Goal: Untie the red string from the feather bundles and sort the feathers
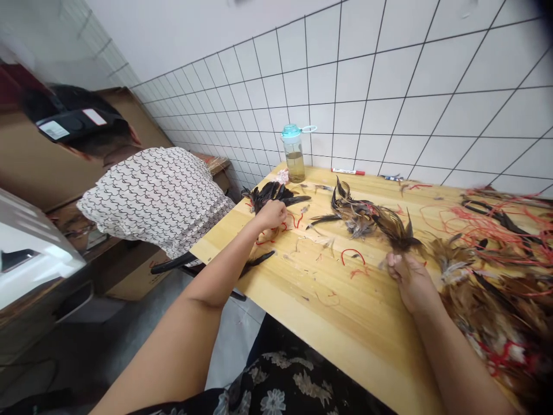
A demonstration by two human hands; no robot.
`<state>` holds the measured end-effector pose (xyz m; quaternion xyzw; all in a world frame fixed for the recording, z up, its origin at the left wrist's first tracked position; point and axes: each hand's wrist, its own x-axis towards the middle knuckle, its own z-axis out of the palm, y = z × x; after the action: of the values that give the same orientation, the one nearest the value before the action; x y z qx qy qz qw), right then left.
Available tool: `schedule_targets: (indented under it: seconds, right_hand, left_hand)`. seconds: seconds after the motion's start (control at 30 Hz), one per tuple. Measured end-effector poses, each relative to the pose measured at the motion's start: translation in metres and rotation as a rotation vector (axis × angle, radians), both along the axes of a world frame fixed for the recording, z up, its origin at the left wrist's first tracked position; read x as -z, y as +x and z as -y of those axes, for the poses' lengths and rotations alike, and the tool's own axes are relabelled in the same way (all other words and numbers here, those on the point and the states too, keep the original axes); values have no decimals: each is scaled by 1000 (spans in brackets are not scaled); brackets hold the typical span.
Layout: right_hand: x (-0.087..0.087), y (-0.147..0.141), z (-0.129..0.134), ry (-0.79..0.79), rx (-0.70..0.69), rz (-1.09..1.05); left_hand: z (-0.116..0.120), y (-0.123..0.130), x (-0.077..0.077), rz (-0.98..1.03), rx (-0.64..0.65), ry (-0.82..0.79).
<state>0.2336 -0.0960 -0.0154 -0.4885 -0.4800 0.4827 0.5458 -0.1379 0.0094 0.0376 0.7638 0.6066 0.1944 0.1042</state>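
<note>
My right hand [408, 279] is closed round the lower end of a bunch of brown and black feathers [395, 227], whose tips point away from me. On the left side of the table, my left hand [273, 214] has its fingers curled together at the edge of a pile of black feathers [268, 196]. What those fingers pinch, if anything, is hidden. A loose heap of dark and grey feathers [356, 216] lies between the hands, just beyond the held bunch. Short pieces of red string [352, 255] are scattered on the wood.
Brown feathers [488, 305] and tangled red string [510, 222] cover the right of the wooden table [328, 323]. A water bottle [295, 161] and a red-white marker [348, 171] stand and lie by the tiled wall. A person in a patterned shirt [151, 196] sits at left.
</note>
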Motion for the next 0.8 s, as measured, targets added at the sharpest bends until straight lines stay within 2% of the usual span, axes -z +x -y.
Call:
schedule_targets:
  seconds: [0.07, 0.17, 0.23, 0.47, 0.57, 0.7, 0.8]
  right_hand:
    - [1, -2, 0, -3, -7, -36]
    - [2, -6, 2, -8, -39, -92]
    - [2, -9, 3, -10, -50, -117]
    - [-5, -19, 10, 36, -135, -114]
    - [-11, -24, 14, 24, -153, -93]
    - [-14, -27, 16, 33, -195, -100]
    - [-12, -27, 15, 49, -233, -129]
  left_hand:
    - [1, -5, -11, 190, -20, 6]
    - [4, -12, -22, 733, -61, -78]
    - [6, -12, -26, 958, -82, -116]
    - [15, 4, -30, 1035, -86, -3]
    - [21, 8, -41, 1021, -71, 4]
    - [28, -1, -63, 1062, 14, 57]
    - [32, -5, -72, 941, -91, 44]
